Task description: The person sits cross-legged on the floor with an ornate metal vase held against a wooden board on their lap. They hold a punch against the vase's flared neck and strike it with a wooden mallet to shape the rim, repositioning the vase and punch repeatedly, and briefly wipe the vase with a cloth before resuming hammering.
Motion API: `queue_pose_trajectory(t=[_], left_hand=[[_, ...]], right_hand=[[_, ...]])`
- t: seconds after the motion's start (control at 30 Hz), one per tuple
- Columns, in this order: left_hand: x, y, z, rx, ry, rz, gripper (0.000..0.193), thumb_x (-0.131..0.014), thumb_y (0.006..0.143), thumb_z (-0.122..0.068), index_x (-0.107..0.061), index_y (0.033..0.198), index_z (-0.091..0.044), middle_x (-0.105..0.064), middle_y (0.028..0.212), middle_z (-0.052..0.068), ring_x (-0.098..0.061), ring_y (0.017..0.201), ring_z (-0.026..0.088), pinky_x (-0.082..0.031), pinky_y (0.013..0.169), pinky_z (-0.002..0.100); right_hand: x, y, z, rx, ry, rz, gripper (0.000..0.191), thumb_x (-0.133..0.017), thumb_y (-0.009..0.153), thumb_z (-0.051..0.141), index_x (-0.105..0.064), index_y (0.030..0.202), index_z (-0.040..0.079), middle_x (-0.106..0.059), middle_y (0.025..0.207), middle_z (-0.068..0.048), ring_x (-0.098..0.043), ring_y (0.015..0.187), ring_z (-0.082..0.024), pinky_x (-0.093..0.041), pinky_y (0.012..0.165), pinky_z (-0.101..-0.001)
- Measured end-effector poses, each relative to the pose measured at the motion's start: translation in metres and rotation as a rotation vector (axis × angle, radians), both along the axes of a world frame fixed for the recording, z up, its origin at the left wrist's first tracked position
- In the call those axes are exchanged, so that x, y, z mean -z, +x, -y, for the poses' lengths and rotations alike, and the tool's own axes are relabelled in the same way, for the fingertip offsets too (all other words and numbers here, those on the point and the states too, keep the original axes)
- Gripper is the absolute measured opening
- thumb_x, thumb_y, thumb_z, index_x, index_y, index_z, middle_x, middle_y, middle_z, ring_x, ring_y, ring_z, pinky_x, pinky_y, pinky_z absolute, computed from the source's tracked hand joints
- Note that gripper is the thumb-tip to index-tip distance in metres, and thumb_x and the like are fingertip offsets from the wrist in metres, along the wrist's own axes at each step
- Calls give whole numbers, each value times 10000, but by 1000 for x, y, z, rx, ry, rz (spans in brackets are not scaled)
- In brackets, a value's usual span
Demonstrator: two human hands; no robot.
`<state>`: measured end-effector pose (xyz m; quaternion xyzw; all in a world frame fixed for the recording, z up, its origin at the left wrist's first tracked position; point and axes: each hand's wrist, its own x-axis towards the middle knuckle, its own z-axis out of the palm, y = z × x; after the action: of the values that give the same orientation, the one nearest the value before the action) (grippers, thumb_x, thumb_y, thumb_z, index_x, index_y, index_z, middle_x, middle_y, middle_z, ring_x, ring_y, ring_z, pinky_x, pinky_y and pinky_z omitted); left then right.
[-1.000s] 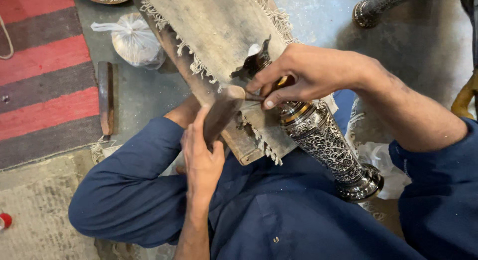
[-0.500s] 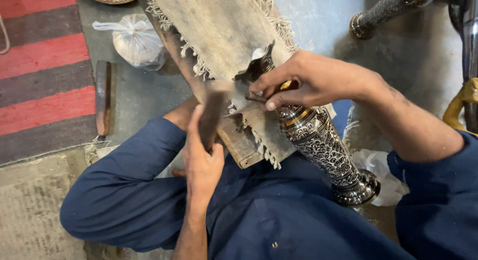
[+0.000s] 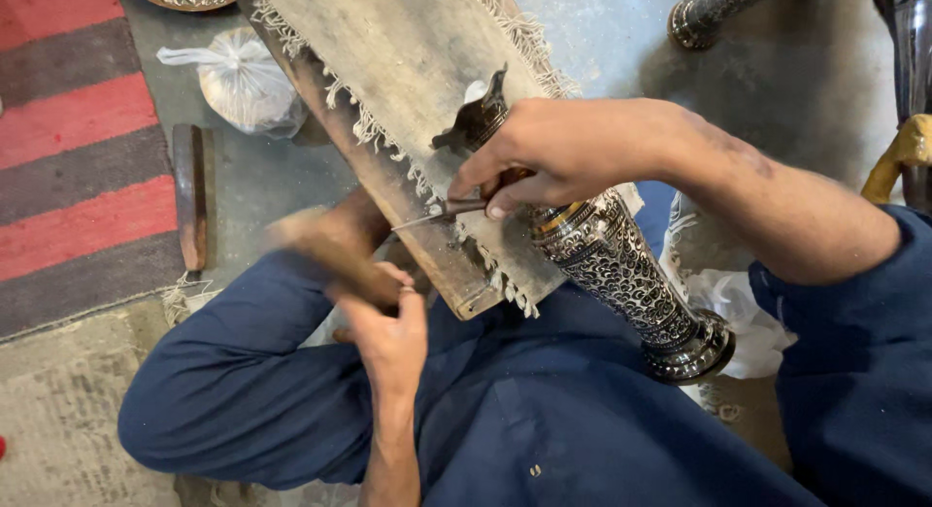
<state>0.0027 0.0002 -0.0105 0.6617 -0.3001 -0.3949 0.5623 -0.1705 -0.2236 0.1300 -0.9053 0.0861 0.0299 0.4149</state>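
Engraved metal vase [image 3: 621, 274], dark with silver scrollwork, lies tilted across a fringed cloth-covered wooden board [image 3: 408, 70] on the lap. Right hand [image 3: 573, 152] rests on the vase, fingers pinched on a thin metal chisel [image 3: 442, 213]. Left hand [image 3: 388, 337] is clenched around a blurred wooden mallet [image 3: 325, 254], apart from the chisel. Concrete floor [image 3: 602, 31] lies beyond the board's edge.
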Motion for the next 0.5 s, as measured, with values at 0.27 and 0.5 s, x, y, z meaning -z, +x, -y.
queue_pose_trajectory(t=[0.27,0.5], left_hand=[[-6,18,-14,105,4,272,481,-640,881,51,-449,1318,-12,-628,1052,113,-665,936,204,-565,880,363],[-31,28,-6,246,177,456,552,-690,853,-10,-425,1336,-29,-716,946,129,-722,865,262,-555,837,395]], right_hand=[[13,-38,4,315,187,154,402,-796,895,214,-708,1263,79,-813,966,-55,-778,869,-119,-613,734,-294],[25,-31,6,248,203,188,403,-796,892,239,-719,1261,95,-819,953,-33,-783,789,-113,-612,676,-275]])
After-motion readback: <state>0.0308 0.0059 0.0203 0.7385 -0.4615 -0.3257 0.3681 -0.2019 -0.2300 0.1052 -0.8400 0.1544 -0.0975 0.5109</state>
